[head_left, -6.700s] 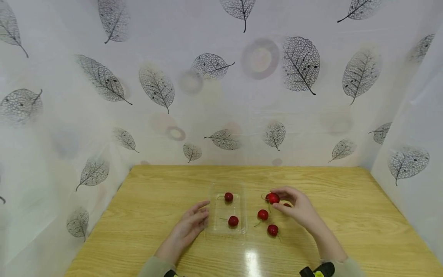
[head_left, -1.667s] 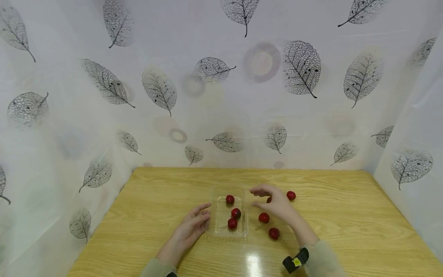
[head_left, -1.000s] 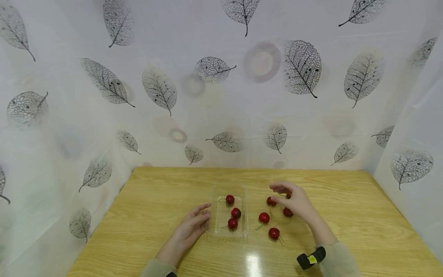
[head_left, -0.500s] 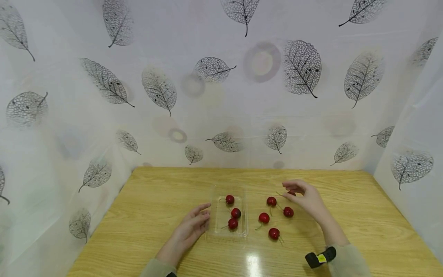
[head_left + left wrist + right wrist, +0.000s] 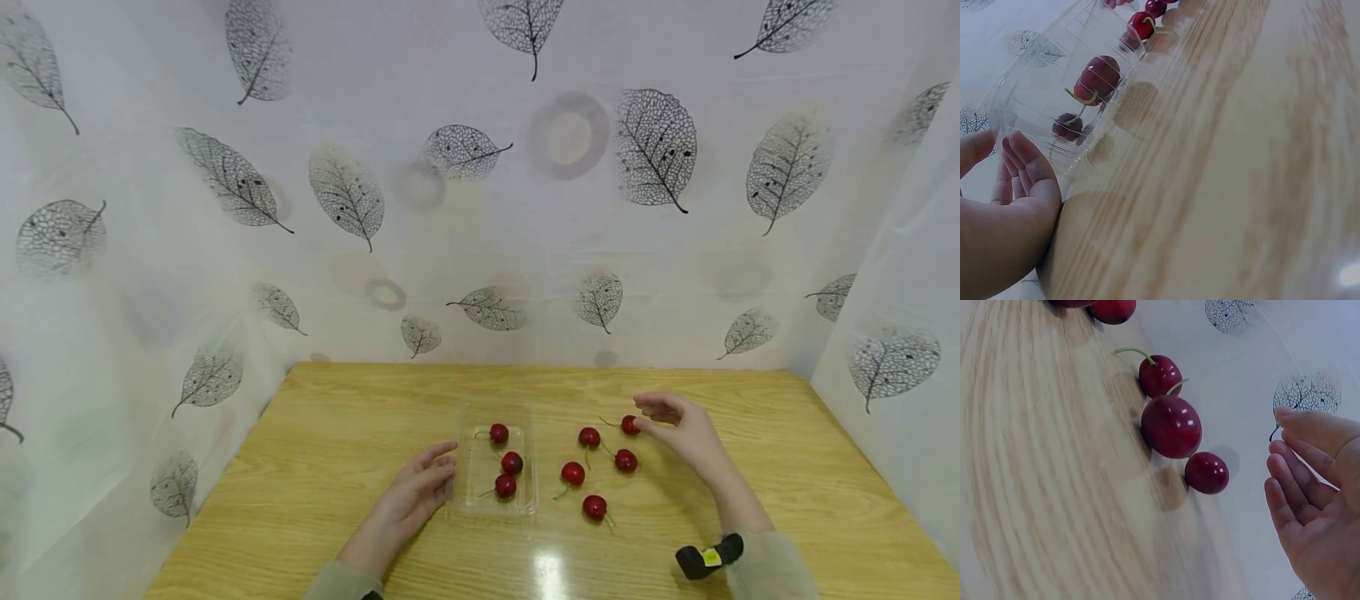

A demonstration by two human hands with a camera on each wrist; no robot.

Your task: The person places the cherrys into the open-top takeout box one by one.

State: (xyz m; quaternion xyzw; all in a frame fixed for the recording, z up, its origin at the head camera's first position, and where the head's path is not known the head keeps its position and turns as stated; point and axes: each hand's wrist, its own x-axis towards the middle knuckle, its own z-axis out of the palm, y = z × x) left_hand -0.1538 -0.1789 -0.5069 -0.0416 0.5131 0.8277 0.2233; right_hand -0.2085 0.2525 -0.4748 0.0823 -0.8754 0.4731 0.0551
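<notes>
A clear plastic box (image 5: 467, 500) lies on the table with three dark red cherries in it, one near the far end (image 5: 498, 433) and two close together toward the near end. My left hand (image 5: 408, 500) is at the box's left side, its relaxed fingertips right at the wall. To the right of the box, several red cherries with green stems lie loose on the wood. My right hand (image 5: 686, 433) hovers at the farthest-right cherry (image 5: 628, 426), its thumb overlapping the fruit in the head view. The right wrist view shows nothing between those fingers (image 5: 1294, 481), which are apart from the cherries.
The wooden table (image 5: 360, 400) reaches back to a pale curtain (image 5: 480, 208) printed with leaf skeletons, which also stands at both sides. Nearest the front among the loose fruit is one cherry (image 5: 595, 507), right of the box.
The cherry my right hand held earlier is now in the box as a third one. That hand has since moved away rightward to the far-right cherry. My left hand has stayed put.
</notes>
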